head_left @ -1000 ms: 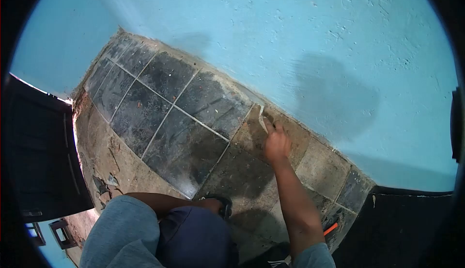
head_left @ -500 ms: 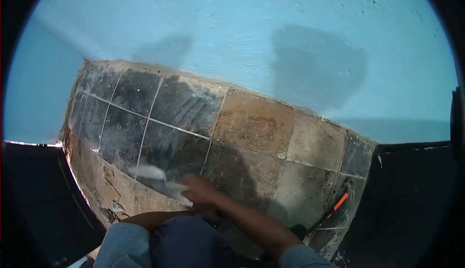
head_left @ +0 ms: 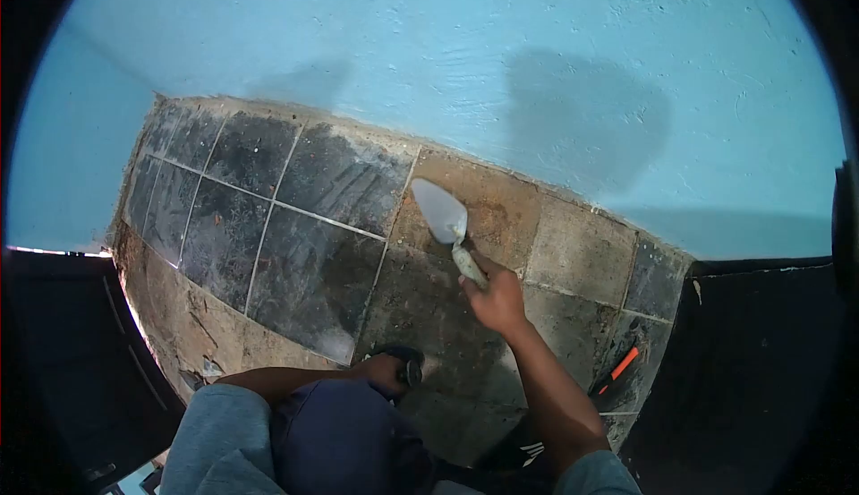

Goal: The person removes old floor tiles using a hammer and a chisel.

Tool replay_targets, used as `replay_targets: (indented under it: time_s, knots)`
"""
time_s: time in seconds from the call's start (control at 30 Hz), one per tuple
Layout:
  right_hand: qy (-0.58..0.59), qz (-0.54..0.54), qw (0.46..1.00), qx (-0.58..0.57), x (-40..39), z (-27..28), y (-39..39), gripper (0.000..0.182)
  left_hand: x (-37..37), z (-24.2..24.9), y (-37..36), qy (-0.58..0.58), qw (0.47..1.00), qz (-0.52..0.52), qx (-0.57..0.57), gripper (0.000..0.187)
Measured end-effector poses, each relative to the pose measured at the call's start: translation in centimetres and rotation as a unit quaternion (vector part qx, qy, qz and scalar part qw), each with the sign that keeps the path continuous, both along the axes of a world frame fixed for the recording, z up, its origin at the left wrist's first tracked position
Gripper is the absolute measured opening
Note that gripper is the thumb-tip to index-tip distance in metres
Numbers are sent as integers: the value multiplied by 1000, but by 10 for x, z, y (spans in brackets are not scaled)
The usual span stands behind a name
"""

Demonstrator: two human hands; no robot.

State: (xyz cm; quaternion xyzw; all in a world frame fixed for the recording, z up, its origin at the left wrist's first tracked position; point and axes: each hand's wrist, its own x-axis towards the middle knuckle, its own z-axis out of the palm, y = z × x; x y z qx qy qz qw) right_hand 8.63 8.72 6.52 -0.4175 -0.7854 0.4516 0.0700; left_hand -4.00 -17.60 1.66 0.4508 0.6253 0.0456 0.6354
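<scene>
Your right hand (head_left: 495, 301) is closed around the handle of a trowel (head_left: 445, 217), with the pale, pointed blade extending up and to the left from your fist. The blade lies over the brown tile (head_left: 488, 209), near that tile's left edge and just right of the grout line that separates it from the dark tiles (head_left: 304, 226); whether the blade touches the surface cannot be told. The brown tile sits directly below the blue wall (head_left: 465, 56), in the top row of the tiled floor.

Your left hand (head_left: 380, 371) rests low on the floor, below and to the left of the brown tile, just above your knee in dark trousers (head_left: 344, 441). A dark object (head_left: 407, 365) lies against its fingers, but you cannot tell from this view whether the hand grips it or merely touches it.

An orange-handled tool (head_left: 624, 365) lies on the floor to the lower right of the brown tile, well apart from both hands. Broken, untiled floor edge (head_left: 192, 334) runs along the far left of the dark tiles.
</scene>
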Motion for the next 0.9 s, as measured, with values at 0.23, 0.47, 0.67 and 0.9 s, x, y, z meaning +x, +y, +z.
replay_targets:
  time_s: [0.23,0.47,0.67,0.9]
  knots:
    - [9,-6,999,-42,11,1,-61,51,7,-18,-12,65,998,-23,-3,52]
    - [-40,252,964,-73,104,33,-22,51,7,-55,-33,20,999,-2,37,50]
    - [-5,103,995,7,94,22,3,49,5,-22,-19,26,999,12,33,47]
    - [-60,228,967,-100,84,7,-38,54,11,-4,-24,49,995,39,71,47]
